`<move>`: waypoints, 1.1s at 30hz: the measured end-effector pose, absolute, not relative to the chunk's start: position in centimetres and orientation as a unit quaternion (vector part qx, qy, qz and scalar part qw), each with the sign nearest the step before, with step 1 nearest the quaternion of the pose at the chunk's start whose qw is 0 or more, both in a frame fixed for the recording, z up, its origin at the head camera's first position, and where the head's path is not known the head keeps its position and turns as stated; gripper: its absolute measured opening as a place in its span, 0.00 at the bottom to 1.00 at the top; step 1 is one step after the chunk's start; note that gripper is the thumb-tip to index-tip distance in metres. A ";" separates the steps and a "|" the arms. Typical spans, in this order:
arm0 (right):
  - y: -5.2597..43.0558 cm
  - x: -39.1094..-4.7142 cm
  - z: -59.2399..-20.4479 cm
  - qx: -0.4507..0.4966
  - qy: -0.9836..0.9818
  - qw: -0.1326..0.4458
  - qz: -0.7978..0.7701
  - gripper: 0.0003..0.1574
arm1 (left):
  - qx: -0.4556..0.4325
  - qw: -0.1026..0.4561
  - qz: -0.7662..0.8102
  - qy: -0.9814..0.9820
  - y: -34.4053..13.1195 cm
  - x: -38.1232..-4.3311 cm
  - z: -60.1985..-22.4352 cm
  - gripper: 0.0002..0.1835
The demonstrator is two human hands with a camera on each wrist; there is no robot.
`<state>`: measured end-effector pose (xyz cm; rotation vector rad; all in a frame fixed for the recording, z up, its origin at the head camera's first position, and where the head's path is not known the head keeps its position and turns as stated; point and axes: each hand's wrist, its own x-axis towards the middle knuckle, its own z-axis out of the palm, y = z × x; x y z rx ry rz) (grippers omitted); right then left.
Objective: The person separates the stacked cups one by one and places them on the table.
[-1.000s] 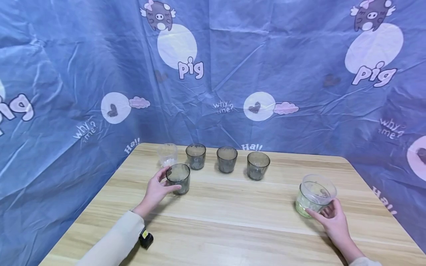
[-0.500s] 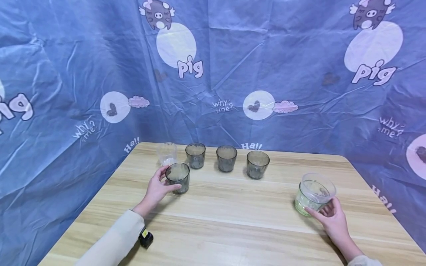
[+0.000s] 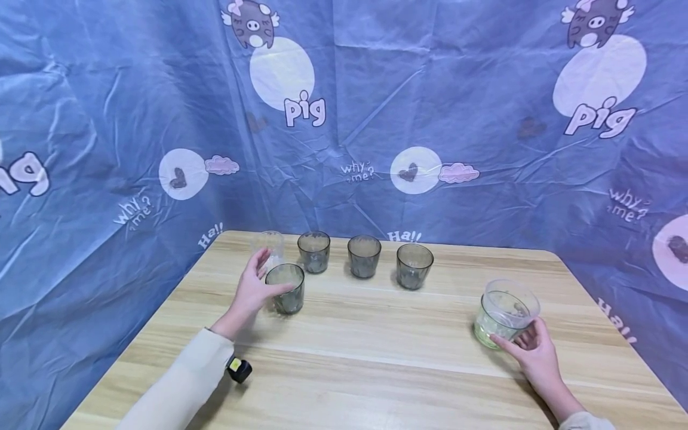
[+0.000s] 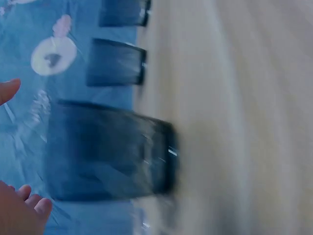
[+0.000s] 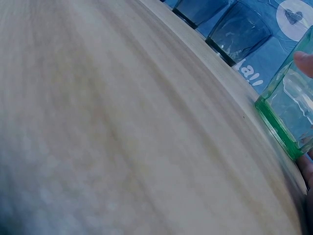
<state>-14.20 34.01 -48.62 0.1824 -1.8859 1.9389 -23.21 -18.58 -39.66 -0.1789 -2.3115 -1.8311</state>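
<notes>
A smoky grey glass (image 3: 285, 288) stands upright on the wooden table (image 3: 376, 352), left of centre. My left hand (image 3: 269, 276) is beside it with the fingers stretched up and away from it; only the thumb lies near its side. In the left wrist view the same grey glass (image 4: 107, 149) is blurred, with a gap between it and my fingertips (image 4: 9, 90). At the right, my right hand (image 3: 513, 337) grips a green-tinted clear glass (image 3: 502, 310) from the near side. The right wrist view shows a fingertip (image 5: 305, 62) on that glass's wall (image 5: 288, 112).
Three more smoky glasses (image 3: 314, 251) (image 3: 364, 255) (image 3: 414, 266) stand in a row at the back. A clear cup (image 3: 273, 243) is behind my left hand. Blue printed cloth (image 3: 430, 89) walls the table on three sides. A small black device (image 3: 239, 369) hangs at my left sleeve.
My left hand's fingers have straightened and lifted off the grey glass they were curled round. The glass stays put. The right hand keeps its hold on the green-tinted glass.
</notes>
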 end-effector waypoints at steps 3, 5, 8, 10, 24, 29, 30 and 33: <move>34.0 -14.2 -48.6 0.065 -0.679 0.214 0.699 0.47 | -0.080 0.093 -0.623 -0.773 -17.4 -23.5 -38.5 0.59; 34.0 -14.2 -48.6 0.064 -0.680 0.214 0.699 0.47 | -0.094 0.094 -0.627 -0.768 -16.4 -23.5 -37.7 0.59; 34.0 -14.2 -48.6 0.061 -0.681 0.214 0.698 0.47 | -0.119 0.091 -0.636 -0.757 -14.7 -23.7 -36.8 0.58; 34.0 -14.2 -48.6 0.059 -0.681 0.213 0.698 0.47 | -0.134 0.085 -0.646 -0.747 -13.3 -23.8 -36.3 0.58; 34.0 -14.2 -48.7 0.061 -0.680 0.214 0.698 0.47 | -0.223 0.016 -0.651 -0.725 -2.7 -24.5 -35.3 0.58; 34.0 -14.1 -48.7 0.060 -0.678 0.212 0.701 0.46 | -0.230 0.000 -0.643 -0.731 1.1 -24.5 -35.4 0.59; 34.0 -14.1 -48.7 0.060 -0.678 0.211 0.701 0.46 | -0.233 -0.003 -0.641 -0.731 1.8 -24.5 -35.5 0.59; 34.0 -14.1 -48.6 0.060 -0.679 0.208 0.702 0.47 | -0.246 -0.012 -0.639 -0.729 4.0 -24.3 -35.8 0.58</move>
